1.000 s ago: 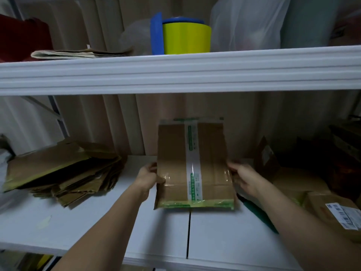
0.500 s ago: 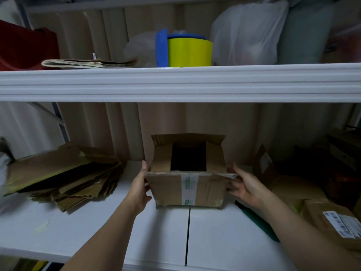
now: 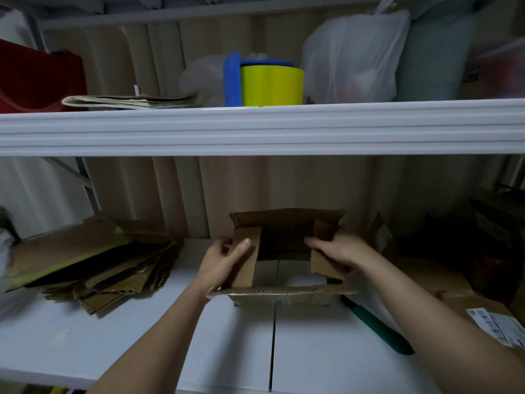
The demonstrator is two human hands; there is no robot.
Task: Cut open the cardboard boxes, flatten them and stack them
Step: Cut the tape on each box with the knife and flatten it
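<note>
White shelving (image 3: pixel 312 351) holds an opened cardboard box (image 3: pixel 279 292) at centre. At nine o'clock the left hand (image 3: pixel 224 260) pinches a side flap; at three o'clock the right hand (image 3: pixel 341 248) grips the opposite one. Light, stiff, likely creasing easily; hold flaps near folds.

Yellow tub (image 3: pixel 272 86) w/ blue lid (image 3: pixel 232 79), white bag (image 3: pixel 352 56), newspapers (image 3: pixel 133 100) on upper shelf (image 3: pixel 255 129).

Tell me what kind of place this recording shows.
Probably a home storage room or closet: white shelves carrying a plastic bag and a yellow tub, plus a pile of flattened cardboard.
</note>
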